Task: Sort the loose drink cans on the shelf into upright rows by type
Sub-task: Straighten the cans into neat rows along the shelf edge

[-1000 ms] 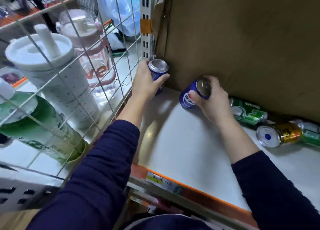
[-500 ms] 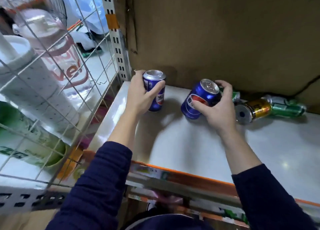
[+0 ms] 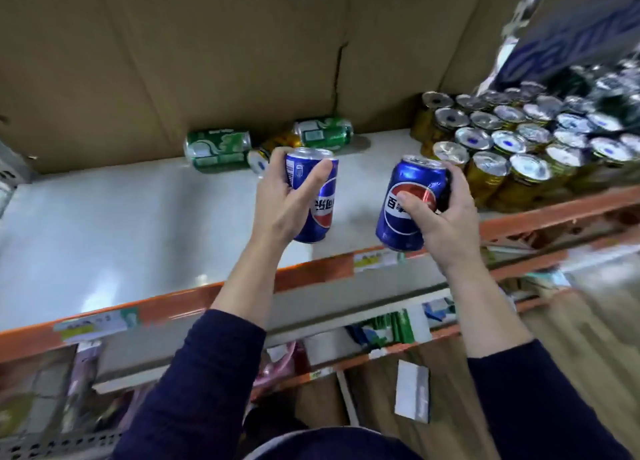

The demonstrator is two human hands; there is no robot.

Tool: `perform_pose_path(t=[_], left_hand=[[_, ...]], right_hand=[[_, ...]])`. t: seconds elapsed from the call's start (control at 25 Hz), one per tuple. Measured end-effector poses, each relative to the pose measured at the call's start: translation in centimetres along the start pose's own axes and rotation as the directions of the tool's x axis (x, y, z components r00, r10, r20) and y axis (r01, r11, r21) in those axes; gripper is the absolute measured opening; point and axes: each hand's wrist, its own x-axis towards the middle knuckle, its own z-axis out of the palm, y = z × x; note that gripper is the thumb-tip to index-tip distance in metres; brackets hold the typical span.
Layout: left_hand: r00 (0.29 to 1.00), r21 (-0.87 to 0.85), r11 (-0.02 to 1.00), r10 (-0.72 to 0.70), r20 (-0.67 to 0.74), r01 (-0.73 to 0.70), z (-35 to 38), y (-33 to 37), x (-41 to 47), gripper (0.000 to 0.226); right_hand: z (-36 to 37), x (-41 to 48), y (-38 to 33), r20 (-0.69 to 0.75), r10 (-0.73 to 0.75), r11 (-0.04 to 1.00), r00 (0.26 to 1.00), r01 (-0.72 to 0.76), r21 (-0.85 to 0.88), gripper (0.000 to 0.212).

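Gripping a can apiece, both hands are over the front part of the white shelf [image 3: 121,217]. The left hand [image 3: 280,200] has its fingers [image 3: 277,154] and thumb wrapped round the left blue can [image 3: 322,213], which is held roughly upright. The right hand [image 3: 440,217] has its fingers [image 3: 453,179] curled round the right blue can [image 3: 401,210], which tilts with its top to the right. At the back, against the cardboard [image 3: 207,61], two green cans [image 3: 218,149] lie on their sides with a loose gold can [image 3: 277,142] lying between them. Rows of upright gold cans [image 3: 502,161] stand at the right end.
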Motion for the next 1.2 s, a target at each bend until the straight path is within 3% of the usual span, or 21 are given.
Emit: perform_pose_path(t=[0.12, 0.28, 0.52, 0.92, 1.2], left_hand=[[0.99, -0.043, 0.999, 0.025, 0.141, -0.019, 9.3, 1.5, -3.7, 0.041], [0.947, -0.05, 0.999, 0.034, 0.319, -0.019, 19.7, 3.1, -8.1, 0.047], [0.867, -0.037, 0.998, 0.065, 0.493, -0.054, 32.5, 6.1, -12.4, 0.044], [0.766, -0.084, 0.996, 0.088, 0.637, -0.045, 51.8, 6.2, -11.3, 0.046], [0.759, -0.082, 0.997, 0.062, 0.649, -0.012, 67.7, 7.2, -4.8, 0.054]], right_hand=[[-9.9, -2.4, 1.2, -0.113, -0.002, 0.997, 0.994, -0.006, -0.071, 0.07], [-21.1, -6.1, 3.1, -0.232, 0.036, 0.993, 0.972, -0.06, -0.098, 0.059], [-33.5, -9.3, 5.4, -0.421, 0.09, 0.982, 0.903, -0.152, -0.115, 0.056], [-47.7, -5.3, 10.9, -0.559, 0.147, 0.959, 0.816, -0.256, -0.122, 0.044], [-58.9, 4.9, 13.9, -0.562, 0.171, 0.943, 0.809, -0.3, -0.145, 0.059]])
